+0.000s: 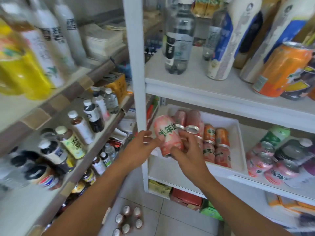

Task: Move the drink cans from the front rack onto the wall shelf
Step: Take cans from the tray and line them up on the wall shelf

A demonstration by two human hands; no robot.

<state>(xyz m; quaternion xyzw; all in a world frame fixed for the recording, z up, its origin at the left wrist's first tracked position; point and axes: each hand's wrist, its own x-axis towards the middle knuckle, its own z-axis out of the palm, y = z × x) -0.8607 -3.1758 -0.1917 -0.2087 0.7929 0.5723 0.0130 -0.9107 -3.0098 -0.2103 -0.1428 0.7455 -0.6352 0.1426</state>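
A pink drink can with green lettering [167,135] is tilted in the air in front of the white rack's post [139,92]. My right hand [185,149] grips it from the right and below. My left hand [142,147] touches its left side with its fingertips. Behind the can, a white tray [242,143] on the rack's middle level holds several pink and orange cans [215,147]. More pink cans [265,162] lie to the tray's right. The wall shelf [56,103] runs along the left with bottles on it.
Tall bottles [179,40] and an orange can [281,68] stand on the rack's upper level. The wall shelves carry tea and cola bottles [76,140]. Several can tops [127,220] stand on the tiled floor below. Boxes [185,198] fill the rack's bottom level.
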